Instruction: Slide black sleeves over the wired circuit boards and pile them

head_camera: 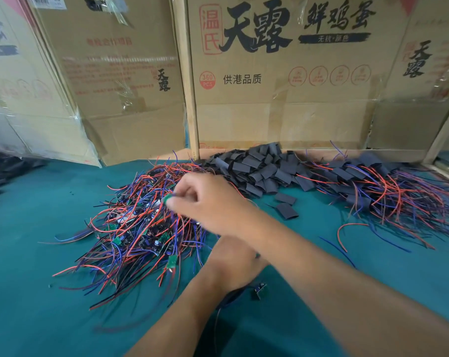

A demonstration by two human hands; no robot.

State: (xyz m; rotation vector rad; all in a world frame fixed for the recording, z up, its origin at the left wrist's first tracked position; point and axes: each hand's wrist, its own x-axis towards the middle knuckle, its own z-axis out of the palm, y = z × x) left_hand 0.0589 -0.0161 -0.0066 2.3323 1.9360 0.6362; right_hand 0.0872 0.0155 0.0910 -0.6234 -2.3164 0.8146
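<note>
The left hand (233, 264) is mostly hidden beneath the crossing right forearm, so whether it holds anything cannot be told; a small dark part with a thin black lead (259, 291) lies just beside its wrist. The right hand (205, 202), blurred, reaches across and pinches a small green circuit board (166, 199) above the tangled heap of red-, blue- and black-wired green circuit boards (141, 228). Behind it lies a heap of flat black sleeves (254, 168), and to the right a pile of sleeved boards with trailing wires (378, 186). All rest on a teal cloth tabletop (38, 305), backed by upright brown cardboard boxes with black lettering (282, 86).
</note>
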